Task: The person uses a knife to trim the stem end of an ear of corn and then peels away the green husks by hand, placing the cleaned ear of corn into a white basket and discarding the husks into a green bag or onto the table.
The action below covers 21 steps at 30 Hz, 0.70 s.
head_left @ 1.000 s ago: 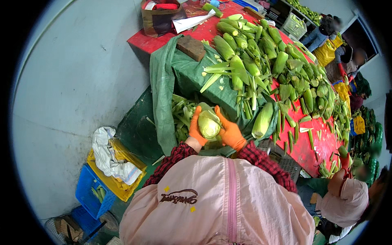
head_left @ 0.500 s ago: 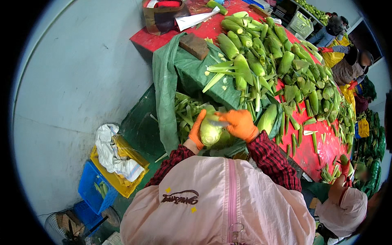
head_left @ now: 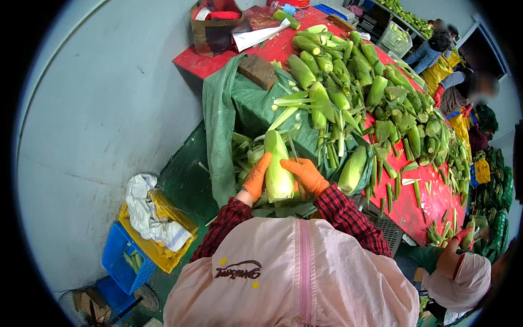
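Note:
An ear of corn in pale green husk (head_left: pixel 277 169) stands nearly upright between my hands, its cut end toward me. My left hand (head_left: pixel 256 177), in an orange glove, is closed round its left side. From the right, my orange-gloved right hand (head_left: pixel 306 175) presses its thumb against the husk, with the other fingers curled. A thin pale strip rises beside that hand; I cannot tell if it is a blade or a leaf. Under my hands, loose husk leaves lie in a hollow of the green cloth (head_left: pixel 220 136). Another ear of corn (head_left: pixel 353 169) lies right of my right hand.
A heap of corn ears (head_left: pixel 376 92) covers much of the red table (head_left: pixel 430 191). On the cloth sits a brown brick (head_left: pixel 257 71). Yellow (head_left: pixel 163 253) and blue crates (head_left: pixel 117 256) stand at lower left. Other people work along the table's right side.
The ear has tipped from showing its cut end to lying lengthwise before me. My right hand has come down and inward; the blurred blade seen in it before no longer shows clearly.

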Motion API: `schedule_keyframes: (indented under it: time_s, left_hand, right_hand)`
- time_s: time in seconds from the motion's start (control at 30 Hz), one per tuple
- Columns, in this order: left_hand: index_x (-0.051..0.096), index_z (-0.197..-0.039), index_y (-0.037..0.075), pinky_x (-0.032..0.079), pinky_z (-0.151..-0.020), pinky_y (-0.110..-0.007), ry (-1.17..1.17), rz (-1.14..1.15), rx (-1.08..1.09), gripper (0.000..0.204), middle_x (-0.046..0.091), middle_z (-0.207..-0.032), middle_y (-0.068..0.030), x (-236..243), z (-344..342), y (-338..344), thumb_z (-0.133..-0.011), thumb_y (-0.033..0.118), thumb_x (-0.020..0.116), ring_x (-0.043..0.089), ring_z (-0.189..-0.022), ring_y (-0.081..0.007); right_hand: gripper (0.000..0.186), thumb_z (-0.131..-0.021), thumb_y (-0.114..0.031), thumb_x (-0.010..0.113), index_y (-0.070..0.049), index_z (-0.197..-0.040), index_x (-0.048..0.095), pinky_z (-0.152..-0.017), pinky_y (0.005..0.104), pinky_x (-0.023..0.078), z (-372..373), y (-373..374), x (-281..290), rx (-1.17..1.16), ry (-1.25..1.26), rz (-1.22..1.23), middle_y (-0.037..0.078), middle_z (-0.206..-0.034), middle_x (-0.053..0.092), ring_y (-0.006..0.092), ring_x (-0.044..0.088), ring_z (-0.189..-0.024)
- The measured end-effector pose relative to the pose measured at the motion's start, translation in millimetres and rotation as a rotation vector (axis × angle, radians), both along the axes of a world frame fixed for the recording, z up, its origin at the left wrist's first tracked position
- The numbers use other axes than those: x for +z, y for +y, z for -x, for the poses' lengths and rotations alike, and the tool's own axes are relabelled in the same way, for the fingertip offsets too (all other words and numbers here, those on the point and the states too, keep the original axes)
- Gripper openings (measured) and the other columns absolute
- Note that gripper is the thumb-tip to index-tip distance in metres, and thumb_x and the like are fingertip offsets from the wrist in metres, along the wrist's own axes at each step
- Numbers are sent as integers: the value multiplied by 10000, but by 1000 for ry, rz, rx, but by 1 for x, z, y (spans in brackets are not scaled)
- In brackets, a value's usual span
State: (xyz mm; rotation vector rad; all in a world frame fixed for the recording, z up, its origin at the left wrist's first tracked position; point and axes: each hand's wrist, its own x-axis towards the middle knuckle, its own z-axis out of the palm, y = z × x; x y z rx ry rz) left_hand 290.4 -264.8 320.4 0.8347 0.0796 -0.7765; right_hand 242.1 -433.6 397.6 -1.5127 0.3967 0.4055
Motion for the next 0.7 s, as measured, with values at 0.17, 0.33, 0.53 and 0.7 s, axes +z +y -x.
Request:
schedule_keyframes:
  time_s: [0.17,0.33,0.53,0.7]
  left_hand:
    - [564,-1252,74,506,-779,-313,-114,-270,52,469,638,-1071,-48,15,0,-17,-897,360,677,613,-904,-152]
    - [563,-1249,71,503,-779,-304,-277,-230,31,459,633,-1082,-36,21,12,-24,-890,327,694,599,-910,-134]
    - [499,-1348,56,486,-869,-303,-213,-107,-66,576,616,-1149,-42,-11,6,-16,-888,343,696,587,-993,-145]
    - [416,-1415,50,453,-949,-313,-385,-183,-39,682,578,-1236,-61,-13,10,-25,-876,345,713,559,-1089,-167]
  right_hand:
    - [341,-786,-235,710,61,-950,672,-470,284,493,-2,2,16,5,55,223,103,-773,668,157,608,-512]
    - [244,-782,-130,617,25,-969,643,-448,308,473,7,-13,-13,-91,44,155,96,-707,637,165,591,-478]
    - [217,-747,-64,594,25,-941,639,-430,315,445,18,-25,-25,-185,52,6,109,-663,617,199,542,-442]
    - [176,-774,-67,589,25,-918,633,-393,328,439,30,-30,-29,-236,10,-32,104,-642,611,198,547,-417]
